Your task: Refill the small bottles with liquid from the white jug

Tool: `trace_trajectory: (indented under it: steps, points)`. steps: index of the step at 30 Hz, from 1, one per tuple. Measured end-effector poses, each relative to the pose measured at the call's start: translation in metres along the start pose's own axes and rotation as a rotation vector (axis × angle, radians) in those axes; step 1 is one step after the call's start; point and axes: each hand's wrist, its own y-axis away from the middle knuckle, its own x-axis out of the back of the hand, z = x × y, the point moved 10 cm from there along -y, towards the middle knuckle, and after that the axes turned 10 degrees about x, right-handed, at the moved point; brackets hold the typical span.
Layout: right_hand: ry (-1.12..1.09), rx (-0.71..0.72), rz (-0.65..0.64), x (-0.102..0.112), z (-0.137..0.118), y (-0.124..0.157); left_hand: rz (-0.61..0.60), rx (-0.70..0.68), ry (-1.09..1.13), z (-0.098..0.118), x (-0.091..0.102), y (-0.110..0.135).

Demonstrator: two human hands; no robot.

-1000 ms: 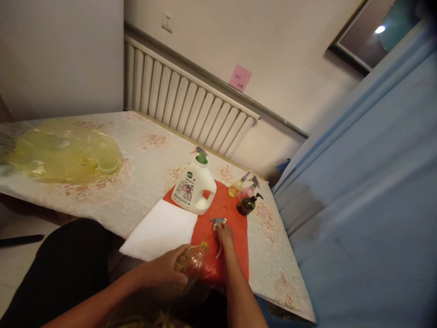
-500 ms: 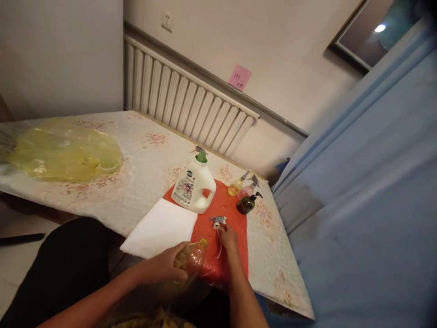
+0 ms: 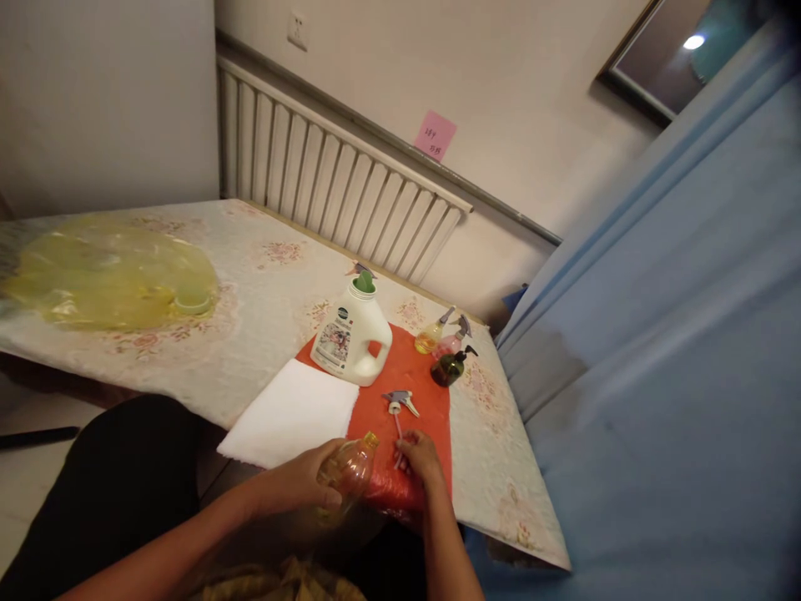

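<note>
My left hand [image 3: 313, 480] is wrapped round a clear yellowish spray bottle [image 3: 351, 469], its uncapped neck tilted up to the right. On the red plastic sheet [image 3: 431, 417] lies a grey and white trigger sprayer head [image 3: 400, 402], with its thin dip tube running toward me. The fingers of my right hand [image 3: 420, 455] are pinched at the lower part of that tube. Behind the sprayer head stands a cream jug [image 3: 354, 334] with a handle and a green piece in its mouth. A folded white cloth [image 3: 294, 413] lies left of the red sheet.
Beyond the red sheet's right part stand a yellow spray bottle [image 3: 430, 335], a pink spray bottle [image 3: 451, 344] and a dark green pump bottle [image 3: 447, 369]. A yellow plastic bag [image 3: 113, 275] lies on the flowered tablecloth [image 3: 263, 309]. Blue curtain [image 3: 657, 334] hangs at right.
My right hand has moved from the sprayer head down toward me along the dip tube, and the head now rests uncovered. My left hand keeps the bottle in nearly the same place.
</note>
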Motion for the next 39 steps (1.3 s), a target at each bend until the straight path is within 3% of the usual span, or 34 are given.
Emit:
trace_trajectory:
  steps: [10,24,32,39]
  points:
    - [-0.128,-0.054,0.032,-0.009,0.012,0.009,-0.039,-0.004,0.009,-0.004,-0.003,0.0]
    - [-0.094,-0.031,0.084,-0.005,0.008,0.014,-0.043,-0.015,0.028,0.001,-0.005,0.0]
    - [-0.022,0.039,0.073,-0.001,0.007,0.015,-0.039,-0.004,0.026,-0.003,-0.004,0.001]
    - [0.086,0.218,0.014,0.008,-0.016,0.03,-0.009,-0.008,-0.017,-0.007,0.001,-0.002]
